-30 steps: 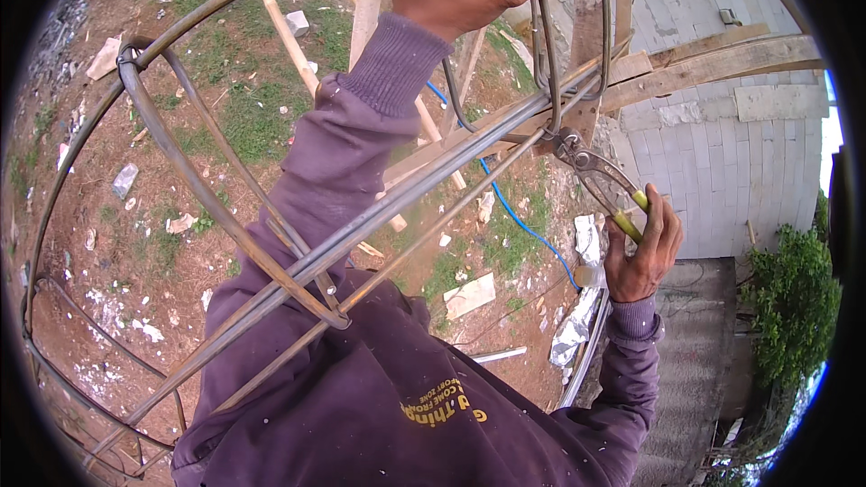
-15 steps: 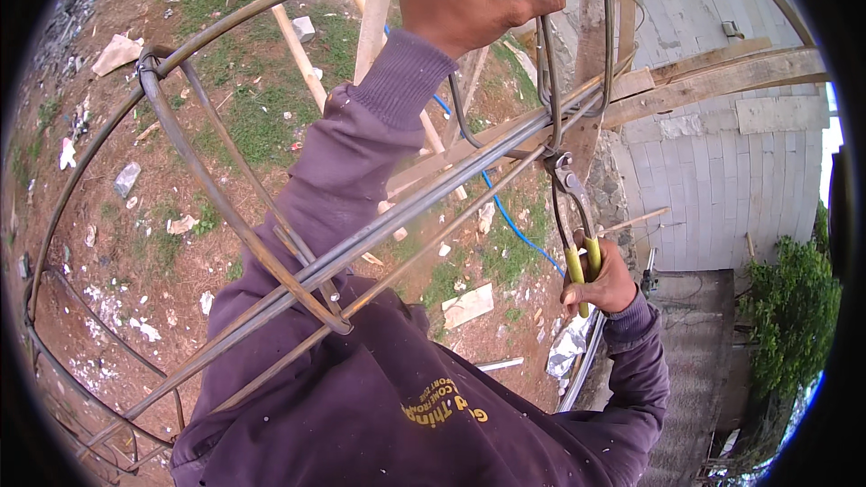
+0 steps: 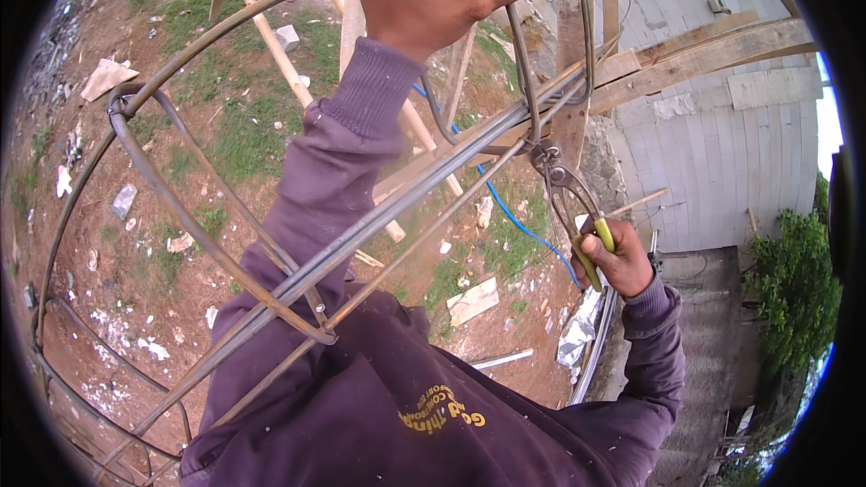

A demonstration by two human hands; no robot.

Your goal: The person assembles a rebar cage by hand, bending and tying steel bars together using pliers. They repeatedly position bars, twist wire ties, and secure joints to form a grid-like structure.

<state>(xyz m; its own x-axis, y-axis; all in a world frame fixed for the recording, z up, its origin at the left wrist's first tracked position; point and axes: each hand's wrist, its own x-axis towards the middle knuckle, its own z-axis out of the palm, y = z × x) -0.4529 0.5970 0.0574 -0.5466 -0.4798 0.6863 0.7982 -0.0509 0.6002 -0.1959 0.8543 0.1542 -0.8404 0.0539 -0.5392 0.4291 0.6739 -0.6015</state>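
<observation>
Yellow-handled pincers [image 3: 564, 177] are in my right hand [image 3: 624, 257], its fingers closed around the grips. Their jaws meet the bars where a corner of a bent rebar stirrup [image 3: 521, 63] crosses the long bars; any tie wire in the jaws is too small to make out. At the top of the view, my left hand [image 3: 419, 4] grips the stirrup and the curved bar near it, thumb stretched across and part of the fingers hidden. Several long steel bars [image 3: 388, 207] run diagonally through the stirrups, beneath which my left sleeve passes.
Another stirrup [image 3: 216, 234] hangs on the bars at the left. Wooden planks [image 3: 713, 72] and poles stand behind the cage. A blue hose [image 3: 519, 225] lies on the littered ground. At right are a grey block wall [image 3: 695, 162] and a green bush [image 3: 785, 271].
The pincers have turned at the joint, and my right hand has twisted with them, moving slightly up and right. My left hand stays on the stirrup; the whole view has shifted a little.
</observation>
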